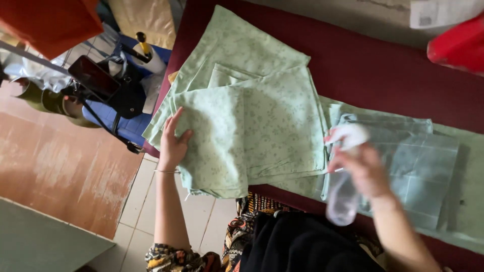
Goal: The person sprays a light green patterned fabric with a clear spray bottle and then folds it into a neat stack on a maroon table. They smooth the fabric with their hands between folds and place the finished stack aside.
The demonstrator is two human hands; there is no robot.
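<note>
Right grip (364, 168) clenched around a clear spray bottle (344, 194), blurred, over pale green cloth (423, 166). Left grip (173, 142) released, palm flat on folded green floral fabric (237, 136). Beneath both, dark red bench (383, 65). Beyond the left grip, a phone on a stand (94, 78).

**Screen, label and bags at the edges**

A dark phone screen (94, 77), rectangular and unlit, sits tilted on a black stand at the upper left, above the tiled floor. At the top right corner lies a white sheet (443, 12) bearing a small grey printed label (426, 20). Just below it shows a glossy red plastic bag (458, 45). An orange bag (53, 22) fills the top left corner.
</note>
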